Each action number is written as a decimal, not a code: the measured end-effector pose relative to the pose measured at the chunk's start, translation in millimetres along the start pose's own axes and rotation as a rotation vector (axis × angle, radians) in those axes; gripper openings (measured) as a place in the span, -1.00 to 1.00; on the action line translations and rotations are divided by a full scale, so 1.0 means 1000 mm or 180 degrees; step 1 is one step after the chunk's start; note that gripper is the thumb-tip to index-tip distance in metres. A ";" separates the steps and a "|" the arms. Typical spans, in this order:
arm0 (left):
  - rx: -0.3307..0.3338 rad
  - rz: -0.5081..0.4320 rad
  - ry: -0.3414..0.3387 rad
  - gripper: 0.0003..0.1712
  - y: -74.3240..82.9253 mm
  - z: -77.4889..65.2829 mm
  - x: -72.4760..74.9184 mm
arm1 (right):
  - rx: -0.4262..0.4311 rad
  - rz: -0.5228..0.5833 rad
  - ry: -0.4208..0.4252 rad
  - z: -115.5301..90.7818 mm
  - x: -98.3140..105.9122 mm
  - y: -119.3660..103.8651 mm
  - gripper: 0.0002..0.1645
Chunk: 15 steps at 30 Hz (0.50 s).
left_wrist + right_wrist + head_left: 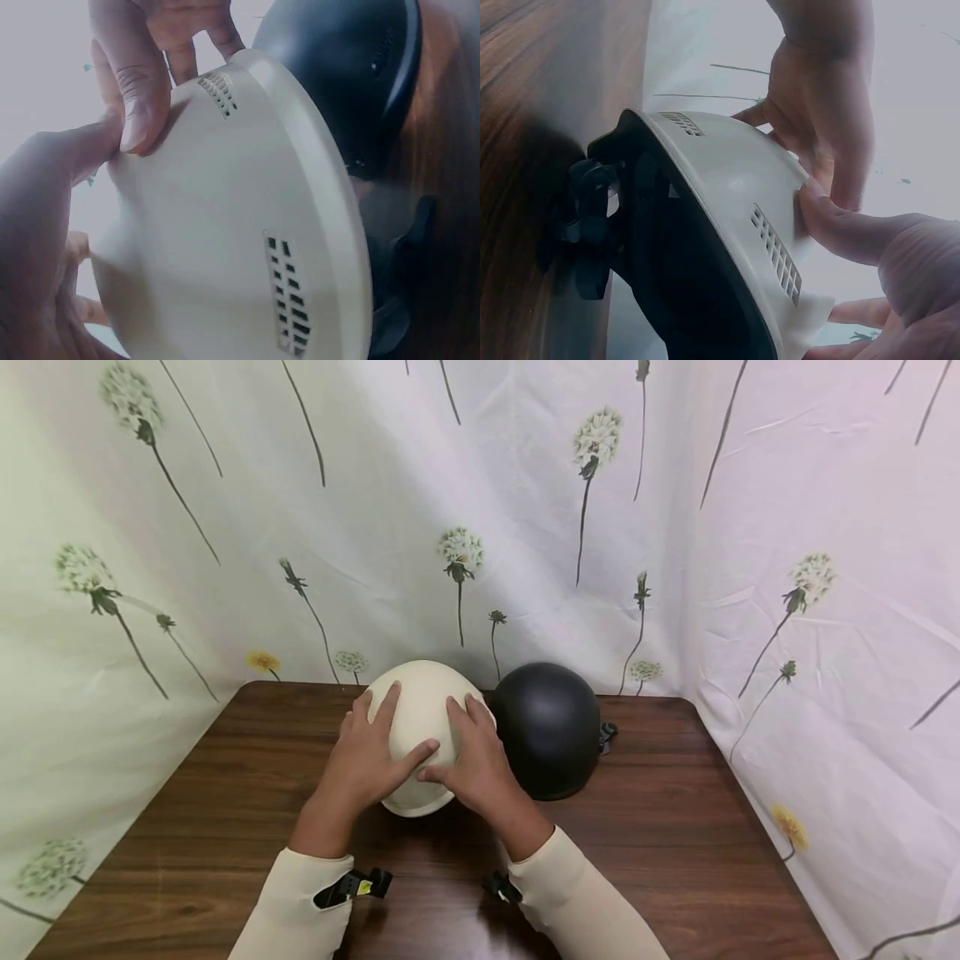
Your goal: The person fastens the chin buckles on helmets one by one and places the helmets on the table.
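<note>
A cream helmet (422,710) is held between both hands, dome up, over the back part of the table. My left hand (366,768) grips its left side with spread fingers, the thumb lying across the near face. On the opposite side my right hand (482,768) grips it, its thumb close to the left one. Slotted vents (289,292) show along the lower shell. In the right wrist view the dark lining (682,255) and a black strap (592,217) hang beneath the rim, which stands off the table there.
Just right of the cream helmet, a black helmet (546,727) sits dome up on the brown wooden table (675,827), its strap buckle (607,737) sticking out to the right. A white flower-printed curtain (517,527) hangs behind and along both sides.
</note>
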State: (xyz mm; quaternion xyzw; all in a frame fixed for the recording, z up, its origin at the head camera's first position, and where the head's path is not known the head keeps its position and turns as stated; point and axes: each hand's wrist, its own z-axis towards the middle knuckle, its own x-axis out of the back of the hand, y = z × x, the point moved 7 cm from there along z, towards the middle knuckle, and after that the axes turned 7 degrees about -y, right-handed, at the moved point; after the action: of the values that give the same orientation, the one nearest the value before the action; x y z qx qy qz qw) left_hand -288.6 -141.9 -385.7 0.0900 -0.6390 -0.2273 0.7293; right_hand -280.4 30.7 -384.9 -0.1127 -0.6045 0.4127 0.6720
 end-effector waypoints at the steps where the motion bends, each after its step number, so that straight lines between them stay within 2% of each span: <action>1: -0.0010 0.0018 -0.0010 0.28 0.001 0.000 0.000 | 0.0011 -0.0018 -0.0001 0.000 0.001 0.000 0.34; 9: -0.0148 0.0015 -0.0021 0.32 0.006 0.001 0.004 | 0.0185 -0.0031 0.0010 -0.006 0.001 -0.004 0.33; 15: -0.0133 0.0083 0.0011 0.43 0.008 0.001 0.004 | 0.0332 -0.0222 0.0032 -0.011 0.003 -0.011 0.30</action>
State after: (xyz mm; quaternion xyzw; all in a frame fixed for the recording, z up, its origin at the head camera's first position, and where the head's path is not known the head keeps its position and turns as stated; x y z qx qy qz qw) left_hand -287.1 -136.6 -378.2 0.0667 -0.6340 -0.2309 0.7350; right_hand -265.8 30.0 -378.4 -0.0584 -0.5824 0.4193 0.6939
